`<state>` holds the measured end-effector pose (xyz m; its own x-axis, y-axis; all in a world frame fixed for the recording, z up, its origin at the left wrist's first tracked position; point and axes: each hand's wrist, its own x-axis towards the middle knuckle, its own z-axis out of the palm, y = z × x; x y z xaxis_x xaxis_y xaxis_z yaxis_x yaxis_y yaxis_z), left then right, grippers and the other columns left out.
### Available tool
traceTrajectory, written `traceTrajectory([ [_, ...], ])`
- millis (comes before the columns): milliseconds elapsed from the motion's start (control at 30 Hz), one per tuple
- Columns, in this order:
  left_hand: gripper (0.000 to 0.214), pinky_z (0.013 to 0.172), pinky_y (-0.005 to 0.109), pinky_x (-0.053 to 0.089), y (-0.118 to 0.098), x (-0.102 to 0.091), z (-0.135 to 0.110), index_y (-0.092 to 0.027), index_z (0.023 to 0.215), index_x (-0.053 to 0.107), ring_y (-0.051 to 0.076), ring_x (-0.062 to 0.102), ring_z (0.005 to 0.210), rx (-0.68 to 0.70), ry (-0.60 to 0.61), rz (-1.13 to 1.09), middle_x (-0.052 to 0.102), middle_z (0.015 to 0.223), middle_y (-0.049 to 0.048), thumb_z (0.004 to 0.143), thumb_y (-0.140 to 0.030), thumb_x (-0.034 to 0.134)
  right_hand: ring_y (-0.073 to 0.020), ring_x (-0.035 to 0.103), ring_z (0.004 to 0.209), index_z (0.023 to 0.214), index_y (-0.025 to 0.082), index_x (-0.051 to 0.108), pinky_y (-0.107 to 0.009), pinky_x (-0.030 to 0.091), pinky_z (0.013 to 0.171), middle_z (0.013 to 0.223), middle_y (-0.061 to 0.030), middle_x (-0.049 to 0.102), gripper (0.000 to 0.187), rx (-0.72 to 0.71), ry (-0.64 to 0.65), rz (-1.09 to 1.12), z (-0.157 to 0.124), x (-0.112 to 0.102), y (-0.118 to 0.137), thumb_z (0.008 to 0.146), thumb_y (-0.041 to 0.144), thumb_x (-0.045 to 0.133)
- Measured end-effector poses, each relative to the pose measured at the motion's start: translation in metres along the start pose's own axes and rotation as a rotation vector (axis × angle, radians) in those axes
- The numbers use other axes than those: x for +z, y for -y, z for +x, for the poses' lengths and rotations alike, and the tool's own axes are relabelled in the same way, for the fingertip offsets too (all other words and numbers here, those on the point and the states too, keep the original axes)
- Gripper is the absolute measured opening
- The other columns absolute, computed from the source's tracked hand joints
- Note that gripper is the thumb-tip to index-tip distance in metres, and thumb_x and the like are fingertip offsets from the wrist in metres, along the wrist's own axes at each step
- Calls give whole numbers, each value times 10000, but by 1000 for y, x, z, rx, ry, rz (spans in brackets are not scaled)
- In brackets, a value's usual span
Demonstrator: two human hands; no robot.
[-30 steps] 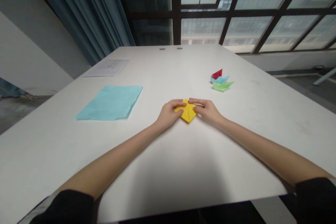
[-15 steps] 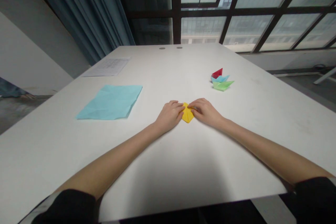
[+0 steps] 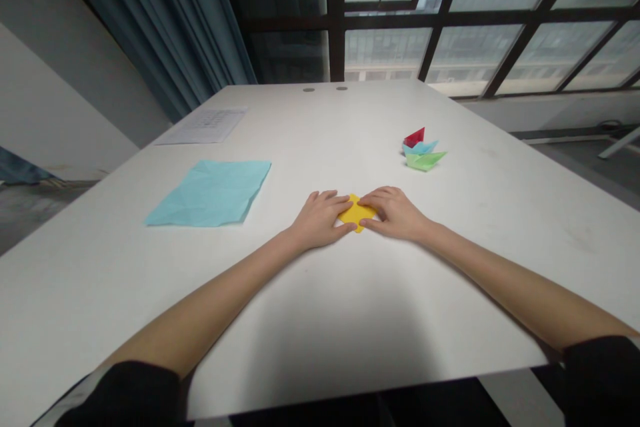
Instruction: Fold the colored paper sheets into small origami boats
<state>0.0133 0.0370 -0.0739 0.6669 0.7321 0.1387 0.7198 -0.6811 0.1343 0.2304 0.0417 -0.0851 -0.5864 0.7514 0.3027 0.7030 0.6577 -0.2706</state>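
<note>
A small folded yellow paper (image 3: 356, 212) lies on the white table (image 3: 350, 293), a little beyond its middle. My left hand (image 3: 320, 219) grips the paper's left side, fingers on top and thumb at the near edge. My right hand (image 3: 396, 213) holds the right side the same way, its fingers curled over the top. The two sets of fingertips almost meet above the paper. Only the centre strip of the paper shows between the hands.
A creased light-blue sheet (image 3: 210, 192) lies flat to the left. A printed white sheet (image 3: 205, 127) sits at the far left edge. Three folded paper shapes, red (image 3: 415, 138), blue (image 3: 421, 147) and green (image 3: 424, 160), cluster at the far right. Windows and a curtain stand behind.
Both hands have closed in over the yellow paper, which now looks smaller and flatter; its lower point no longer sticks out towards me.
</note>
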Motion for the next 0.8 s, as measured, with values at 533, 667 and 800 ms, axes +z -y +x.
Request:
traceTrajectory([
  [533, 358, 850, 382, 419, 2, 3, 1, -165, 1011, 650, 237, 538, 987, 91, -96, -20, 649, 1019, 95, 858, -441, 482, -246, 553, 965, 1059, 147, 644, -401, 404, 876, 991, -110, 661, 424, -123, 1, 32, 0, -2, -8, 802, 476, 575],
  [667, 460, 843, 391, 420, 1, 1, -1, -152, 1036, 638, 241, 548, 961, 122, -92, -43, 632, 1049, 112, 826, -532, 488, -260, 542, 983, 1055, 159, 644, -412, 389, 865, 993, -107, 663, 464, -120, 13, 10, -1, -4, -9, 781, 527, 577],
  [800, 466, 850, 398, 417, 1, 1, -1, -157, 1040, 638, 241, 547, 954, 126, -105, -69, 631, 1052, 112, 821, -542, 493, -249, 544, 960, 1028, 163, 654, -399, 383, 845, 974, -101, 669, 432, -121, 8, 7, -1, -5, -9, 808, 519, 544],
])
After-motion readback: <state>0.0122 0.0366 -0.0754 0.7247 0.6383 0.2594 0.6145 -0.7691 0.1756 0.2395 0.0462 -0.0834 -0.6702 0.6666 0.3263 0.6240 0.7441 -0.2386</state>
